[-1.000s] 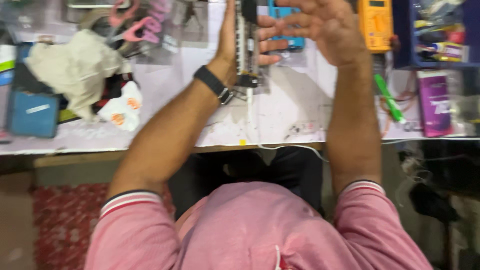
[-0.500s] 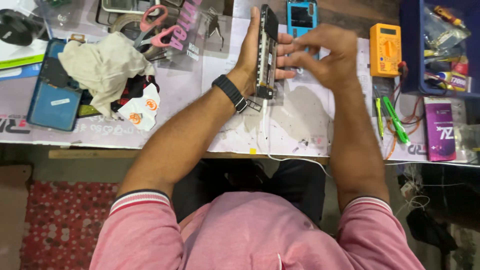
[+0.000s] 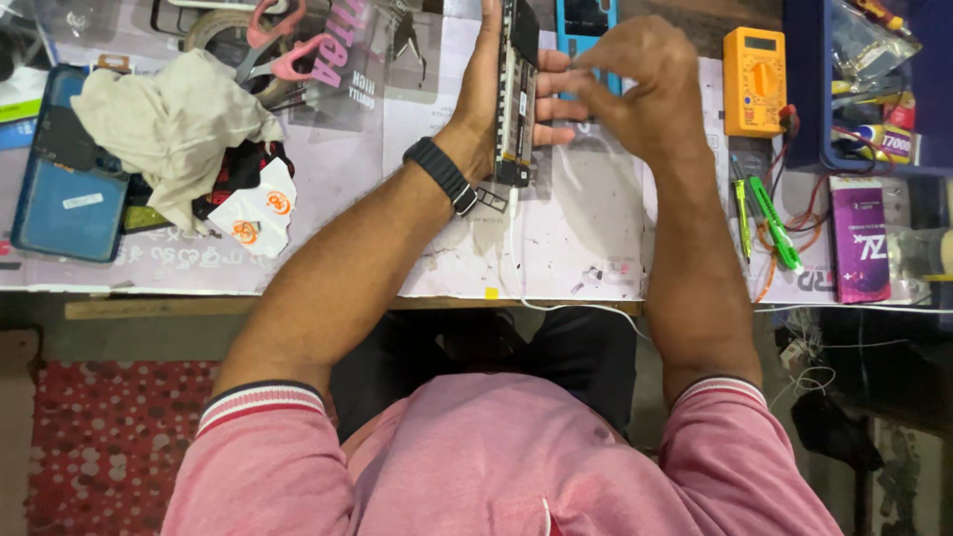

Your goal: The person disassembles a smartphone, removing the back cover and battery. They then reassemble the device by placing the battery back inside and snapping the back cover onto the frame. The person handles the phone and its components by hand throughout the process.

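My left hand (image 3: 486,89) grips an opened phone body (image 3: 516,89), held on edge above the worktable (image 3: 397,228), its dark inner side facing right. A black watch sits on that wrist. My right hand (image 3: 635,84) is bunched just right of the phone, fingertips pinched together and touching its side; whether they pinch a small part I cannot tell. Behind the hands lies a blue phone (image 3: 586,25), mostly hidden.
A beige cloth (image 3: 169,124) and a blue phone case (image 3: 65,189) lie at left, pink-handled scissors (image 3: 278,50) behind them. At right are an orange multimeter (image 3: 752,79), green tweezers (image 3: 774,223), a purple box (image 3: 862,238) and a blue bin (image 3: 864,79) of parts.
The view has tilted down, so hands and table sit lower in frame. My right hand's spread fingers have closed into a pinch against the phone's side.
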